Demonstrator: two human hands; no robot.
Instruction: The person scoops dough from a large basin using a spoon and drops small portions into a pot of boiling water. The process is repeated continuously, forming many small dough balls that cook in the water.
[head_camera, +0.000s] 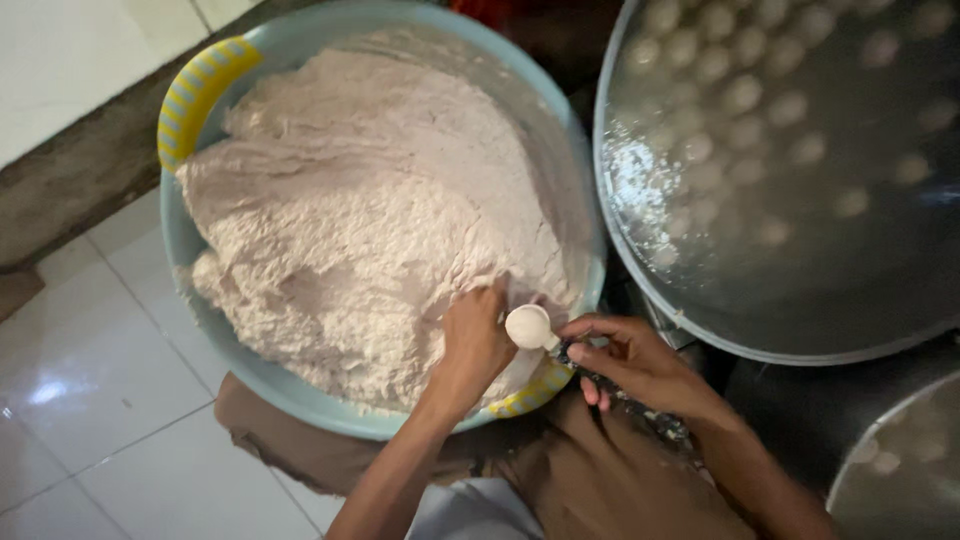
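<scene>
— Where are the hands?
— The left hand (478, 340) is squeezed shut on dough (370, 230) at the near edge of the blue basin (300, 395). The right hand (630, 360) has its fingers (590, 328) clamped on a spoon (532, 328) carrying a dough ball.
— And beside them?
— A big metal pot (700, 330) with pale balls floating in water.

Rough, matt dough (370, 230) fills a smooth plastic basin (190, 260) beside a shiny metal pot (780, 335) on glossy floor tiles (90, 400).
</scene>
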